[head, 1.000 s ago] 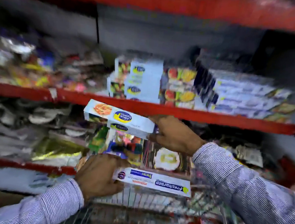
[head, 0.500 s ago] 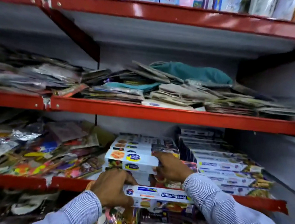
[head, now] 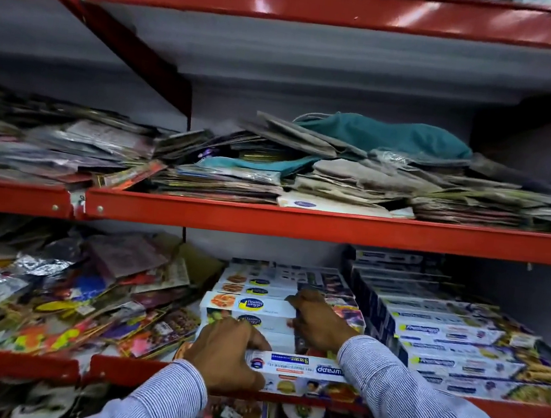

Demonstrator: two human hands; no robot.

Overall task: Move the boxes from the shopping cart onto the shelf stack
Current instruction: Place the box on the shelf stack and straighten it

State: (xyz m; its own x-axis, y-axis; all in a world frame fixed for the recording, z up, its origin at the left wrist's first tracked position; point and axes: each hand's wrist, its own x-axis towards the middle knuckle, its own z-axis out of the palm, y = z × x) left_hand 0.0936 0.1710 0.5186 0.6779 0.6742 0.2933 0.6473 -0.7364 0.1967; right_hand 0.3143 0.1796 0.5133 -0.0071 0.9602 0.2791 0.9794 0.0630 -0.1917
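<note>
Red steel forms the front lip of the shelf (head: 281, 383), and everything here sits relative to that lip. Just behind and above it, the left hand (head: 226, 358) is closed around the left end of a long white box (head: 297, 369), which lies lengthwise along the lip, probably so it can slide straight back. Farther back from the lip, the right hand (head: 318, 320) grips the right end of a second white box (head: 249, 304) with curled fingers, holding it on top of the stack of matching boxes (head: 258, 284); gripping at the end likely keeps its edges square with the ones under it. To the right along the lip stands another pile of long boxes (head: 452, 335), and to the left lie loose packets (head: 69, 288). The cart is not in view. By my judgement, the upper box is nearly seated and the lower one not yet.
</note>
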